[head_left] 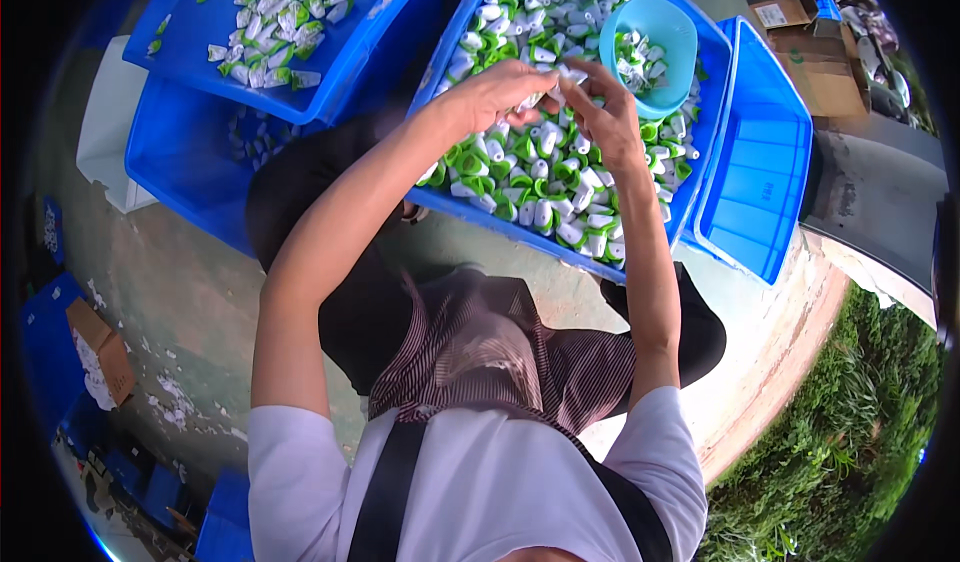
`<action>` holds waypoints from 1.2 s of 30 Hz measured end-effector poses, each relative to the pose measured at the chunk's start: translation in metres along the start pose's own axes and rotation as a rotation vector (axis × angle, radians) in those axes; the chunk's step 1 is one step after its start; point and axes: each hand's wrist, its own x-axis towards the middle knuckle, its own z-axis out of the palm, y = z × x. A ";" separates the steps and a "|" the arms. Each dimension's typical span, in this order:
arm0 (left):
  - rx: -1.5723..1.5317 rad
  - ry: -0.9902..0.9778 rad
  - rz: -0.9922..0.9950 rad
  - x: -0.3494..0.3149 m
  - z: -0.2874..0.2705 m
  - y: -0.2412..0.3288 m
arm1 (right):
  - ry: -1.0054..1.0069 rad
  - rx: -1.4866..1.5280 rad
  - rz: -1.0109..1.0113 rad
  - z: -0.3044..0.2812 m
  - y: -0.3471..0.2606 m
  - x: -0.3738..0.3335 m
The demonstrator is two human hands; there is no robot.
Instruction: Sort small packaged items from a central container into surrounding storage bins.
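Over a blue crate (462, 205) full of small white-and-green plastic parts (540, 177), my two hands meet. My left hand (500, 94) has its fingers closed around a small whitish piece (568, 74), partly hidden by the fingers. My right hand (607, 112) pinches the same piece from the other side with thumb and fingers. What exactly the piece is cannot be made out. Just beyond my right hand, a light-blue plastic bowl (675, 37) rests on the heap, with several white-and-green parts inside it.
At the left, a blue tray (190, 52) with wrapped-looking white-and-green pieces (280, 27) sits over a larger blue bin (190, 162). Another blue bin (755, 202) stands against the crate's right side. Cardboard boxes (820, 67) lie at the far right. My knees flank the crate's near edge.
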 end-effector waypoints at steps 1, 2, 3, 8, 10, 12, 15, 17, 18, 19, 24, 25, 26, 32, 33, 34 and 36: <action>-0.052 -0.016 -0.052 -0.003 0.005 0.006 | -0.045 0.027 0.022 -0.005 -0.001 0.001; -0.103 -0.032 -0.106 -0.006 0.010 0.012 | -0.090 0.054 0.046 -0.010 -0.002 0.001; -0.095 -0.038 -0.101 -0.005 0.013 0.013 | -0.036 0.103 0.054 -0.013 -0.001 0.000; -0.305 0.004 -0.088 0.008 -0.002 0.007 | 0.168 -0.122 -0.360 0.002 0.006 0.000; -0.323 0.017 -0.080 0.010 -0.005 0.004 | 0.182 -0.265 -0.275 0.006 0.002 -0.007; -0.334 0.164 -0.022 0.012 -0.010 -0.002 | 0.141 -0.157 -0.191 0.009 0.004 -0.004; -0.208 0.296 0.024 0.009 -0.009 -0.002 | 0.039 0.125 0.047 0.015 -0.001 0.006; -0.118 0.364 0.045 0.008 -0.011 -0.004 | 0.016 -0.106 -0.044 0.016 0.006 0.022; -0.142 0.420 0.083 0.009 -0.010 -0.005 | -0.005 -0.338 -0.134 0.018 0.011 0.035; -0.165 0.471 0.118 0.010 -0.010 -0.006 | -0.012 -0.349 -0.114 0.018 0.022 0.055; -0.267 0.615 0.132 0.018 -0.026 0.002 | 0.437 0.090 -0.098 0.008 0.012 0.157; -0.294 0.600 0.139 0.024 -0.023 0.010 | 0.560 -0.279 -0.232 -0.017 0.029 0.185; -0.324 0.629 0.144 0.019 -0.034 0.014 | 0.429 -0.342 -0.157 -0.011 0.024 0.182; -0.314 0.660 0.247 0.007 -0.036 0.022 | 0.034 -1.058 -0.095 0.044 0.064 0.115; -0.299 0.626 0.245 0.009 -0.031 0.021 | -0.005 -1.127 -0.055 0.041 0.074 0.109; -0.301 0.626 0.241 0.012 -0.029 0.018 | -0.047 -1.191 -0.015 0.039 0.081 0.106; -0.245 0.615 0.212 0.014 -0.025 0.013 | -0.057 -1.213 -0.017 0.038 0.091 0.110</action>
